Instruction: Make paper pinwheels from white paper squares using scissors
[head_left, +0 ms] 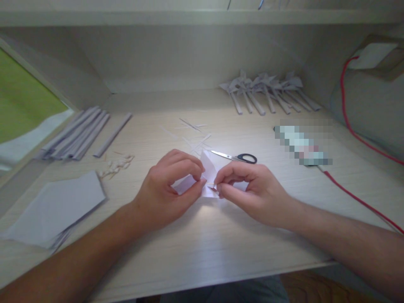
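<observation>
My left hand [172, 185] pinches a piece of folded white paper [208, 162] between thumb and fingertips, just above the desk. Flaps of the paper stand up between the two hands. On its right side, the thumb and fingers of my right hand [255, 191] are closed on a thin pale stick [211, 183], whose tip points at the paper's middle. Fingers hide part of the stick, so I cannot tell whether it goes through the paper. Scissors [232, 157] with black handles lie just beyond my hands.
Paper strips [202, 145] lie behind the scissors. Left are rolled paper tubes [75, 136], small pale pieces [118, 165] and stacked paper sheets [69, 202]. Several paper pinwheels [268, 90] lie at the back right. A blurred-out object [301, 145] has a red cable [360, 200].
</observation>
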The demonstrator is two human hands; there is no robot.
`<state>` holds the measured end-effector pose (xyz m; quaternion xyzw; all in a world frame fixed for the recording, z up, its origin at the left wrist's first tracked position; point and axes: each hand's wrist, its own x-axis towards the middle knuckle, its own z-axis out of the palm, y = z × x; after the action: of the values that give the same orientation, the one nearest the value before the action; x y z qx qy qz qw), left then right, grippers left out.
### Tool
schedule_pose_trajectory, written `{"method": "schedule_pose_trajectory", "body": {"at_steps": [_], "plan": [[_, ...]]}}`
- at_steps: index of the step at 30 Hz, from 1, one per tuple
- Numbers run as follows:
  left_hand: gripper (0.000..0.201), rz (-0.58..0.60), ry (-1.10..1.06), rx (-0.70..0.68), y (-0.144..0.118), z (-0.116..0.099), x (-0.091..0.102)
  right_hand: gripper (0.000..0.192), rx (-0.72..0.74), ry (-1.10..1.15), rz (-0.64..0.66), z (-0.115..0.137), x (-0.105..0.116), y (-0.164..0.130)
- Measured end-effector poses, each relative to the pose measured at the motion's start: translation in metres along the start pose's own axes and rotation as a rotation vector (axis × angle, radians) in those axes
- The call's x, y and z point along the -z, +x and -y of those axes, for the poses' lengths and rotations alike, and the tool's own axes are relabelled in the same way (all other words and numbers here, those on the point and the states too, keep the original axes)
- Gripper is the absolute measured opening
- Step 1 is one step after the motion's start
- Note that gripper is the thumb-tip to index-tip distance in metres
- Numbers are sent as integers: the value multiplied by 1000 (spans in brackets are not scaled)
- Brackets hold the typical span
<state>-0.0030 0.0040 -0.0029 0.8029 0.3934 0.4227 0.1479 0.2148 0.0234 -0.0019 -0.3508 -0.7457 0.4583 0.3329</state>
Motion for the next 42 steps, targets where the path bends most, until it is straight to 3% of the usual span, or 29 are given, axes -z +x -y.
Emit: {"method": "schedule_pose_trajectory", "body": {"at_steps": [13, 29, 36, 42], "plan": [[19, 33, 26, -77, 3, 2, 2, 8, -33, 60, 4, 2, 1, 1], [14, 118, 59, -91, 2, -1, 2, 9, 55, 83, 42, -3, -2, 0], [15, 8, 104, -17, 1, -1, 2, 14, 65, 5, 65, -7, -1, -2], [16, 16, 101, -9, 2, 2, 0, 22, 106, -84, 39, -5, 0, -1]]}}
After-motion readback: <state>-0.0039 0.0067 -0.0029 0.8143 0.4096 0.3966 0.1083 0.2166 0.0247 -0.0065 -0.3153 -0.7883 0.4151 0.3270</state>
